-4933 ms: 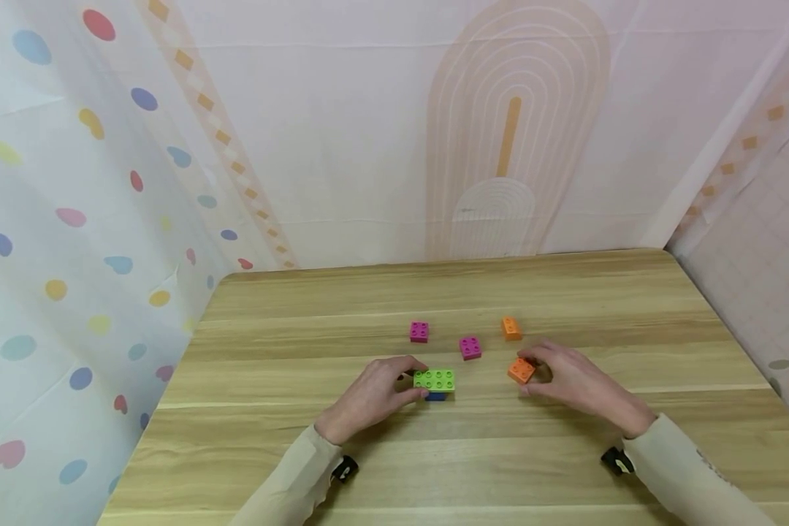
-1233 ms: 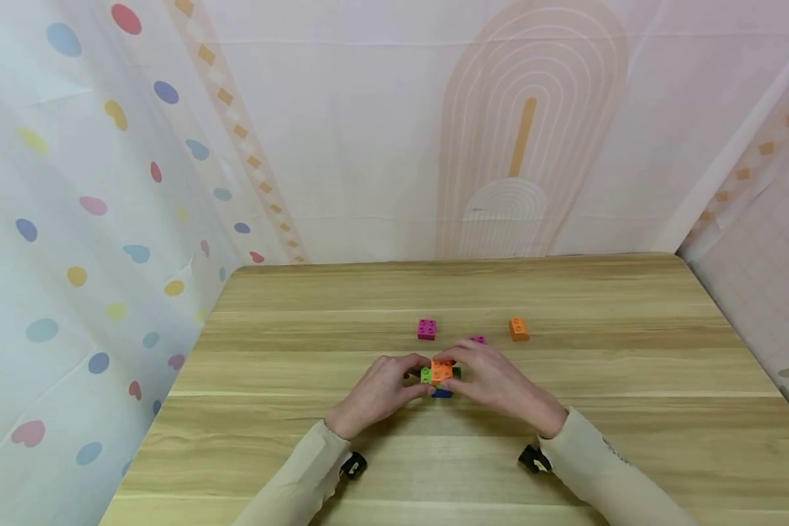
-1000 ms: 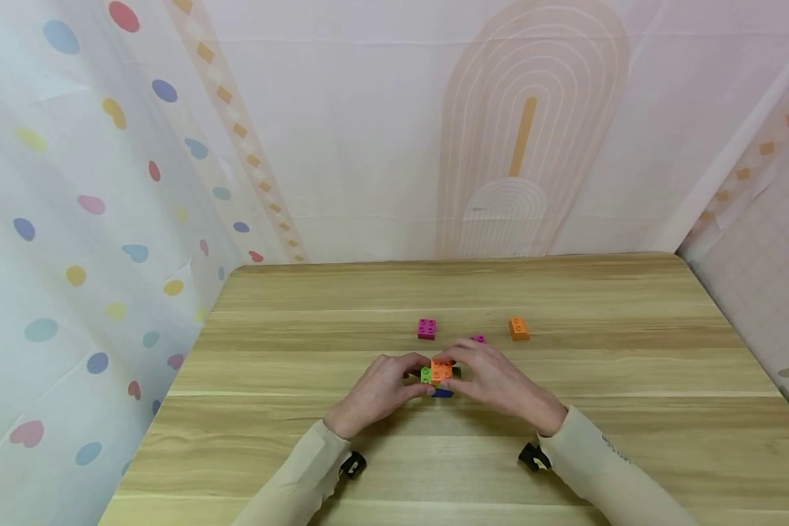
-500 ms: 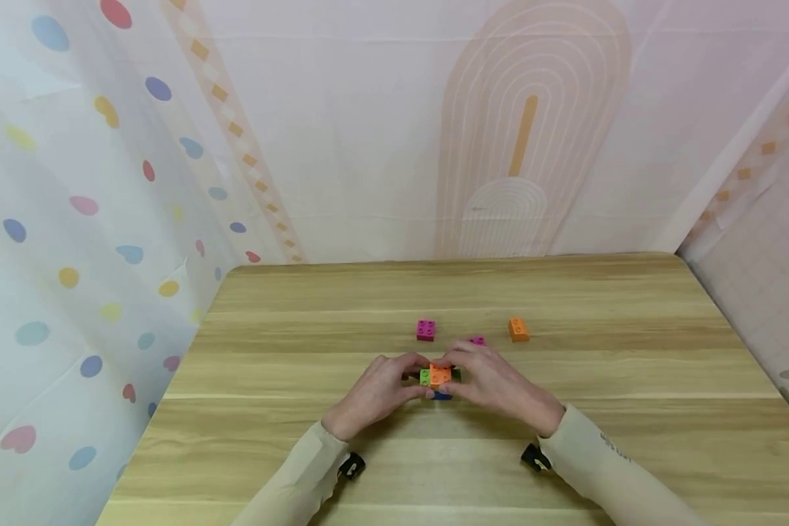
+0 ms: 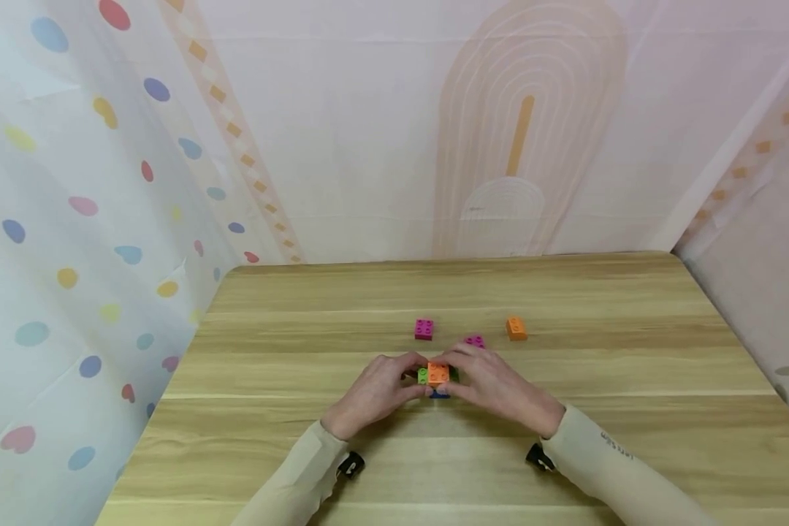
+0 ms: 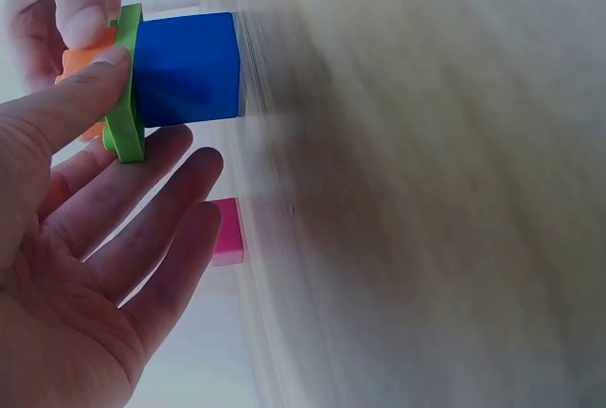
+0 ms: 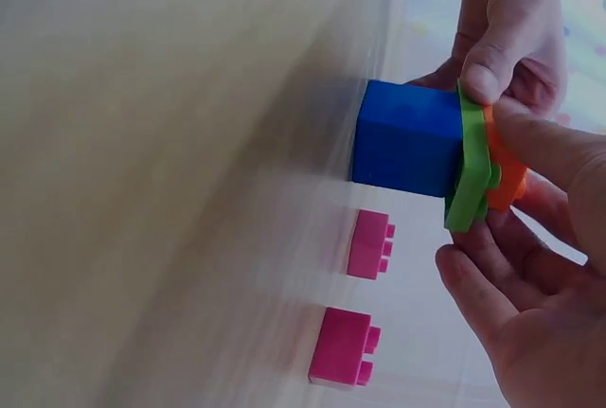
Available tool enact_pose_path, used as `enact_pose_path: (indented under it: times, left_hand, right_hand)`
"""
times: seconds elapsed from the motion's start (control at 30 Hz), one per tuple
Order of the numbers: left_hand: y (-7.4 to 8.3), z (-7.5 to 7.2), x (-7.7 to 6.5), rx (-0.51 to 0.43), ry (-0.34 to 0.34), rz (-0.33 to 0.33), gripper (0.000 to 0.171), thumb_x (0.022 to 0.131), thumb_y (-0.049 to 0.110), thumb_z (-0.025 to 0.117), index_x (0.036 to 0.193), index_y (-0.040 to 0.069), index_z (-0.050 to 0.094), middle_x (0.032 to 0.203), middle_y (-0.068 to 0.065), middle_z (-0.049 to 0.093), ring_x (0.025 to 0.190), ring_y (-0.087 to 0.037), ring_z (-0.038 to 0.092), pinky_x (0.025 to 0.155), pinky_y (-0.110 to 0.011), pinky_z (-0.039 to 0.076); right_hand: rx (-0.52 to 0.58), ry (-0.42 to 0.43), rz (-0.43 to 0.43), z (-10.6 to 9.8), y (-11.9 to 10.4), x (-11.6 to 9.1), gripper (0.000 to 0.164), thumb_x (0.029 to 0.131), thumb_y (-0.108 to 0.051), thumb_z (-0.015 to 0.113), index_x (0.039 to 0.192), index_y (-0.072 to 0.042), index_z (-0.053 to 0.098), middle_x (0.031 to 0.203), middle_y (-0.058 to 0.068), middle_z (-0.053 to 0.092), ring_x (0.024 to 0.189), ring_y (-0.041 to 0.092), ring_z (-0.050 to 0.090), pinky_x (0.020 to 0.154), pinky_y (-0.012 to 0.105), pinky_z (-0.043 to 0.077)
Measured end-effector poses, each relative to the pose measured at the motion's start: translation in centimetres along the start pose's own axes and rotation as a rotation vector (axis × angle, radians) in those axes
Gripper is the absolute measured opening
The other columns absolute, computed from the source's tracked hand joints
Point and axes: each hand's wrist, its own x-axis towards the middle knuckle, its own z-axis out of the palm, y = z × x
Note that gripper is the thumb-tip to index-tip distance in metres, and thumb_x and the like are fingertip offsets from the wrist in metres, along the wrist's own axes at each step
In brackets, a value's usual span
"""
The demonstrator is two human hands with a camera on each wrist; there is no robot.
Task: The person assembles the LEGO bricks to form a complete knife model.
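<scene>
A blue block [image 6: 189, 67] stands on the table with a flat lime-green plate brick [image 6: 128, 96] on top. An orange four-stud brick [image 5: 437, 372] sits on the middle of the green plate. My left hand [image 5: 378, 391] pinches the left end of the green plate between thumb and fingers. From the right, my right hand [image 5: 500, 383] pinches the orange brick, its thumb [image 7: 540, 138] on the near side. The right end of the plate is partly hidden by that hand. Whether the studs are fully seated cannot be seen.
Behind the hands lie a magenta brick [image 5: 424, 329] and a second magenta brick [image 5: 475, 341], partly covered by the right hand. An orange brick with a sloped side [image 5: 516, 329] lies further right. Printed curtains [image 5: 342, 146] hang beyond the wooden table's [image 5: 315, 292] back edge.
Since the earliest frame, my right hand has carried the orange four-stud brick leftward from the table onto the green plate. Over the last second both hands have stayed nearly still there.
</scene>
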Motion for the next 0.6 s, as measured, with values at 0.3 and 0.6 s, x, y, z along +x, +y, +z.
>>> enact_pose_path:
  times: [0.3, 0.6]
  left_hand:
    - [0.0, 0.0, 0.1, 0.005, -0.020, -0.034, 0.029, 0.094, 0.020, 0.079, 0.118, 0.007, 0.069, 0.108, -0.007, 0.077, 0.098, -0.021, 0.074, 0.086, -0.036, 0.061]
    - [0.2, -0.1, 0.1, 0.015, -0.023, -0.062, 0.031, 0.094, 0.023, 0.079, 0.119, 0.007, 0.070, 0.108, -0.007, 0.077, 0.098, -0.020, 0.074, 0.085, -0.036, 0.061]
  right_hand:
    - [0.069, -0.008, 0.122, -1.2, 0.3, -0.4, 0.057, 0.096, -0.035, 0.075, 0.143, -0.007, 0.059, 0.140, 0.010, 0.063, 0.126, 0.030, 0.060, 0.104, 0.051, 0.052]
    - [0.110, 0.061, 0.137, -2.2, 1.4, -1.1, 0.047, 0.097, -0.032, 0.075, 0.137, -0.010, 0.066, 0.138, 0.006, 0.064, 0.124, 0.028, 0.062, 0.102, 0.052, 0.053]
